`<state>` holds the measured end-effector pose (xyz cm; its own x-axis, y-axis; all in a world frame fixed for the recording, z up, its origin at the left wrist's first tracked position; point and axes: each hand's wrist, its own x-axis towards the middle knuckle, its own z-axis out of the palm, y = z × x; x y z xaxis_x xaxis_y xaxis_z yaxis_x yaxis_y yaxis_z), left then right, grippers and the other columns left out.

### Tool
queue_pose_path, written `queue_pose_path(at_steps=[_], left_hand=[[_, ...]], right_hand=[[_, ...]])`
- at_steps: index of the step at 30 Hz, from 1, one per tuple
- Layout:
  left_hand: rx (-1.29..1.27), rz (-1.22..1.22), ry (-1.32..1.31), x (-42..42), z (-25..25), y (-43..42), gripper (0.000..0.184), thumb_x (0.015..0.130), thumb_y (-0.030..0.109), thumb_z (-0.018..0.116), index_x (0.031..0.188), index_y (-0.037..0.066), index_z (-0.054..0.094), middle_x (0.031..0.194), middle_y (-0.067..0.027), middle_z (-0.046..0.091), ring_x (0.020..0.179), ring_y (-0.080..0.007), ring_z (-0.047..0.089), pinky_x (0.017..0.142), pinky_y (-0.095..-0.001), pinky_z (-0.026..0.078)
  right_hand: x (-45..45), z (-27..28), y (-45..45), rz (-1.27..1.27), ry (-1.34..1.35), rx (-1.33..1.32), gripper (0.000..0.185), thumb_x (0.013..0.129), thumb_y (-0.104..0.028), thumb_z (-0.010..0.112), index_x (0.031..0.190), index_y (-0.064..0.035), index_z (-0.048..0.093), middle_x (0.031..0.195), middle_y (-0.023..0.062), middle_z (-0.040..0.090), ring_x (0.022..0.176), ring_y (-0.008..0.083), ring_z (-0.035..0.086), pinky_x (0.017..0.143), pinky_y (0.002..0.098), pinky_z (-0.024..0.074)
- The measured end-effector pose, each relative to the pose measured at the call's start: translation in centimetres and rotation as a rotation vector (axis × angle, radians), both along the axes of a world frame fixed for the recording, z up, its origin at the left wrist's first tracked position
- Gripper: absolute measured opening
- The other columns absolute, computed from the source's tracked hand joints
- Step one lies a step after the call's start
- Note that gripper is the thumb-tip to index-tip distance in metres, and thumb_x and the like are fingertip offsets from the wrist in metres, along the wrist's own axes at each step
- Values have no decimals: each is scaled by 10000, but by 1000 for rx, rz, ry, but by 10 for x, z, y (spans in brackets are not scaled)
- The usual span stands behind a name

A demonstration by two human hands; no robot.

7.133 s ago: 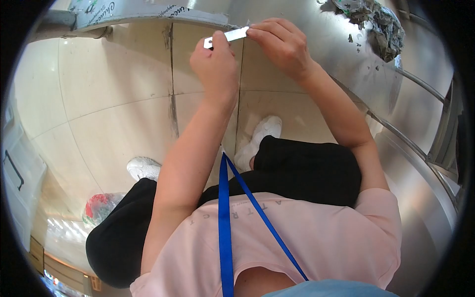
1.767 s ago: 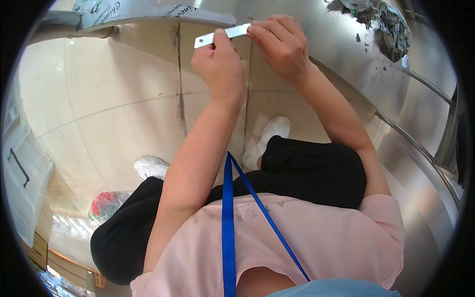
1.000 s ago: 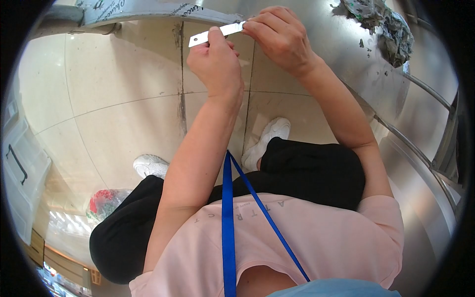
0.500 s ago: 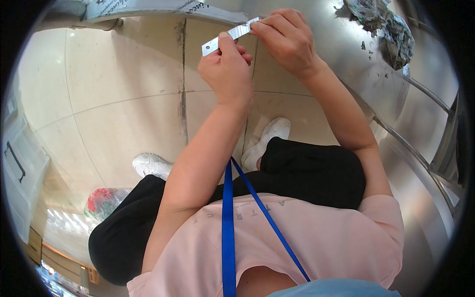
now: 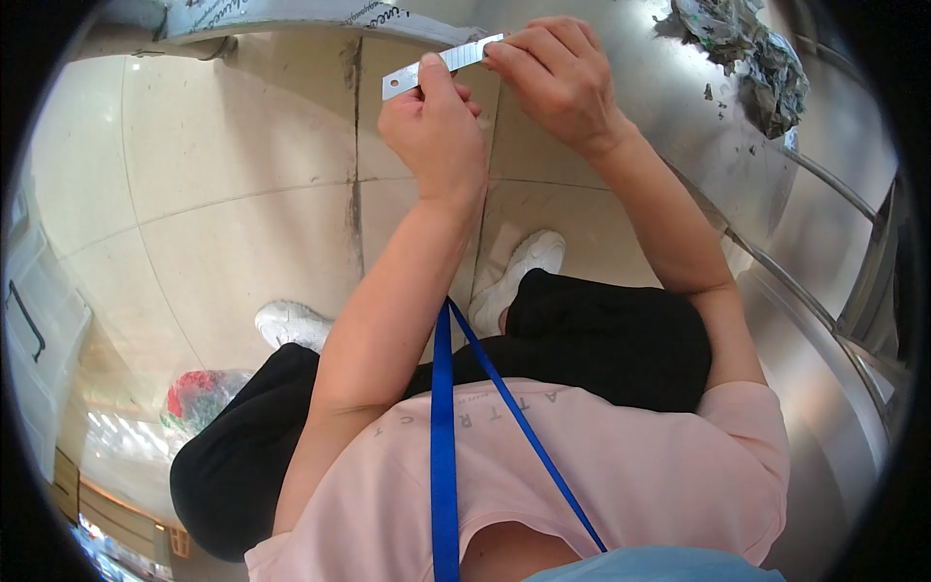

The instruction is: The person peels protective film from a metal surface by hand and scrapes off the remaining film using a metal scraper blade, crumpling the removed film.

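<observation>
A flat silver blade strip (image 5: 464, 55) with scored lines and a hole near its left end is held between both hands, tilted up to the right. My left hand (image 5: 433, 126) is closed round its middle, the thumb on top. At the strip's right tip, my right hand (image 5: 553, 78) pinches with thumb and fingers. Behind the hands runs the edge of a metal surface with printed film (image 5: 291, 14). Grey crumpled, dirty material (image 5: 771, 82) lies on the metal surface (image 5: 659, 97) to the right.
Metal rails (image 5: 795, 291) run down the right side. A clear plastic bag with red and green contents (image 5: 199, 398) sits on the tiled floor (image 5: 233, 145) beside my left knee. A translucent bin with a black handle (image 5: 44, 339) stands at the far left.
Both hands and the strip have shifted slightly left since the last frame, and the strip lies at a flatter angle. The grip of both hands looks the same.
</observation>
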<state>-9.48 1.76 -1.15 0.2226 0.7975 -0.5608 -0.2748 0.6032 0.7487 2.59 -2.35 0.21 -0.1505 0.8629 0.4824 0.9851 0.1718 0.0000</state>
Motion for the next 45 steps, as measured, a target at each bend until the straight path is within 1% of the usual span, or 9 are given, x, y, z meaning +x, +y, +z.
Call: queue_pose_path(at_steps=[5, 14, 23, 27, 30, 36, 39, 42, 45], left_hand=[[-30, -23, -38, 1, 7, -7, 254, 884, 205, 535, 724, 7, 532, 601, -15, 487, 501, -79, 437, 439, -202, 352], [-142, -45, -144, 6, -3, -20, 246, 889, 199, 526, 766, -11, 561, 616, -14, 498, 505, -78, 436, 428, -198, 335], [-188, 14, -126, 17, 3, -19, 264, 880, 190, 517, 736, -28, 555, 622, -32, 513, 514, -92, 448, 447, -212, 343], [-187, 53, -78, 20, 8, -16, 271, 870, 192, 519, 725, -34, 547, 624, -43, 516, 515, -97, 451, 448, -215, 346], [-181, 6, -37, 20, 6, -16, 342, 890, 222, 465, 759, -72, 581, 621, -68, 549, 508, -116, 501, 471, -239, 408], [-150, 12, -40, 20, 5, -16, 341, 900, 222, 464, 761, -66, 584, 611, -62, 545, 502, -115, 498, 470, -236, 408], [-165, 12, -14, 21, 4, -14, 339, 903, 222, 464, 756, -58, 585, 605, -57, 543, 493, -111, 493, 463, -231, 406], [-169, 61, -42, 22, 9, -12, 263, 876, 181, 510, 737, -41, 545, 606, -37, 497, 486, -93, 426, 421, -214, 331], [-113, 32, -24, 22, 1, -13, 343, 905, 225, 463, 752, -57, 586, 585, -53, 535, 471, -109, 485, 442, -229, 398]], right_hand=[[0, 4, -10, -26, -83, 40, 181, 647, -95, 692, 819, -100, 638, 792, -11, 594, 779, 194, 565, 695, 298, 434], [17, 7, -7, 153, 15, -80, 198, 637, -69, 649, 834, -78, 636, 839, 17, 606, 817, 200, 572, 717, 309, 468], [18, 20, 3, 243, 24, -139, 169, 652, -83, 595, 804, -11, 616, 801, 71, 594, 759, 217, 586, 688, 307, 485], [21, 22, 7, 282, 41, -134, 161, 659, -74, 595, 802, -1, 613, 796, 76, 590, 744, 216, 584, 676, 306, 484], [25, 16, 10, 309, 53, -106, 173, 648, -64, 613, 811, -6, 616, 793, 72, 592, 747, 217, 585, 676, 310, 486], [26, 6, 10, 324, 75, -78, 227, 611, -53, 645, 833, -14, 624, 789, 72, 610, 735, 227, 599, 661, 323, 497], [26, 6, 11, 327, 76, -68, 230, 613, -56, 645, 837, -10, 626, 794, 75, 610, 742, 228, 599, 665, 322, 497], [26, 6, 13, 334, 77, -66, 230, 616, -58, 643, 838, -3, 624, 797, 83, 610, 748, 233, 599, 669, 324, 497], [27, 6, 14, 350, 81, -68, 229, 620, -62, 640, 839, 1, 623, 805, 89, 610, 755, 238, 598, 671, 325, 496]])
